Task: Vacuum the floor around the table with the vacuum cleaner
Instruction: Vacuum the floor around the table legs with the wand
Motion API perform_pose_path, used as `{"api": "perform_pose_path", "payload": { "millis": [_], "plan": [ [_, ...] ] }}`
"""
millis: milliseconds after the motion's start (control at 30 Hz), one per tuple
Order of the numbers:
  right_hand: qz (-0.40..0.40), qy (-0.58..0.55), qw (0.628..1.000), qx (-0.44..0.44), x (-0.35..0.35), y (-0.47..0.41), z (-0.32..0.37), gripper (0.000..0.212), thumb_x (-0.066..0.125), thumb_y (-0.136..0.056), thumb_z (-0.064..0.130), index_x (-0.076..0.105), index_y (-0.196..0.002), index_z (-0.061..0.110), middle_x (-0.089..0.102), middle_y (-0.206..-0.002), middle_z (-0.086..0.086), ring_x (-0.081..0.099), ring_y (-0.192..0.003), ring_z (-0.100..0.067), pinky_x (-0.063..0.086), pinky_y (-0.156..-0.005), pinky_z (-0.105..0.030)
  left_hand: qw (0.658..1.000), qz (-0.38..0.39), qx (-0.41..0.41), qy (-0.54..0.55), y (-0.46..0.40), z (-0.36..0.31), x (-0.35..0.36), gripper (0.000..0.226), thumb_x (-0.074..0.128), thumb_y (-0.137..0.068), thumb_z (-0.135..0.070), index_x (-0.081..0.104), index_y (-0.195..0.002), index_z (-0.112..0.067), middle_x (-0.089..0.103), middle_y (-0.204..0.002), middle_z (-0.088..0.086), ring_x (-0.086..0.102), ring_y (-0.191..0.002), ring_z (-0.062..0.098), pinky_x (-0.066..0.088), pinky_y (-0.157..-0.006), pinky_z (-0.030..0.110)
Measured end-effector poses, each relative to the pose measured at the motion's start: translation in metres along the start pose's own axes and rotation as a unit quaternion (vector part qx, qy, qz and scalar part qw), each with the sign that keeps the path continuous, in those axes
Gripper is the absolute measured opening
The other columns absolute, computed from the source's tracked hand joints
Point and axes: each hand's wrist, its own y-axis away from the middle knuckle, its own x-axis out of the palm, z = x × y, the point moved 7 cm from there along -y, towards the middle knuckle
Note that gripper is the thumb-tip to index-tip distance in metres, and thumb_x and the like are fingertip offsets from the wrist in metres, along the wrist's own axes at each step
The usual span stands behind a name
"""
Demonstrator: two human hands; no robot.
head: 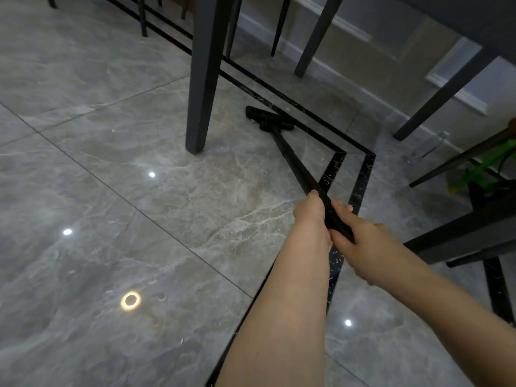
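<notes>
- Grey marble-look floor [117, 163], glossy, with a black inlay band [339, 160] turning a corner near the table.
- Both hands wrap the black wand [296, 160]: left hand [311, 219] higher up it, right hand [360, 241] just behind, fingers curled tight round the tube.
- Wand slants down and away to the head [268, 118], which lies flat on the tiles on the inlay band, just beside the nearest table leg [202, 79].
- Step in hand, I'd say: working the head under the table edge, past that leg.
- Next move likely calls for sweeping the head sideways without knocking the leg or the chair legs [315, 34] behind.
- Containers: none that I can make out; something green [485, 169] sits at the right, too blurred to name.
</notes>
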Motion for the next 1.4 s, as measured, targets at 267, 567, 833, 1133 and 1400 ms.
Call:
{"api": "perform_pose_path", "payload": {
  "millis": [267,567,833,1133,1400],
  "plan": [
    [0.060,0.022,0.998,0.021,-0.048,0.007,0.029,0.055,0.053,-0.102,0.036,0.031,-0.151,0.049,0.062,-0.065,-0.004,0.057,-0.044,-0.012,0.046,-0.043,-0.023,0.997,0.024,0.032,-0.060,0.018,-0.020,0.022,0.045,0.049,-0.096,-0.045,0.059,-0.121,-0.009,0.065,-0.090,0.010,0.067,-0.084,0.025,0.057,-0.079,0.037],
    [0.108,0.037,0.993,0.002,-0.059,0.014,0.048,0.050,0.052,-0.102,0.036,0.035,-0.148,0.045,0.058,-0.046,0.002,0.052,-0.034,-0.005,0.043,-0.039,-0.019,0.995,-0.037,0.089,0.002,0.000,-0.036,-0.025,0.034,0.042,-0.101,-0.023,0.050,-0.131,-0.010,0.059,-0.119,0.007,0.063,-0.113,0.025,0.052,-0.095,0.035],
    [0.051,0.061,0.996,0.046,-0.032,-0.042,0.036,0.061,0.045,-0.104,0.041,0.015,-0.158,0.046,0.065,-0.092,-0.016,0.063,-0.062,-0.022,0.055,-0.054,-0.034,0.996,0.033,0.084,-0.007,0.005,-0.035,-0.001,0.016,0.048,-0.100,-0.017,0.062,-0.098,-0.009,0.064,-0.082,0.007,0.062,-0.073,0.020,0.055,-0.065,0.031],
    [0.065,0.009,0.996,0.058,-0.034,-0.025,0.016,0.043,0.046,-0.106,0.031,0.037,-0.148,0.037,0.057,-0.067,-0.006,0.055,-0.050,-0.017,0.046,-0.047,-0.030,0.994,0.061,0.071,-0.056,0.001,-0.037,0.000,0.016,0.049,-0.099,-0.019,0.063,-0.100,-0.011,0.067,-0.097,0.006,0.064,-0.093,0.021,0.054,-0.087,0.034],
    [0.012,-0.038,0.996,0.075,-0.022,-0.108,0.002,0.045,0.048,-0.105,0.030,0.040,-0.150,0.025,0.059,-0.065,-0.009,0.055,-0.044,-0.019,0.046,-0.044,-0.029,0.994,0.059,0.081,-0.043,-0.009,-0.042,-0.002,0.035,0.042,-0.101,-0.025,0.058,-0.127,-0.008,0.062,-0.118,0.010,0.061,-0.100,0.021,0.047,-0.097,0.036]
  ]
}}
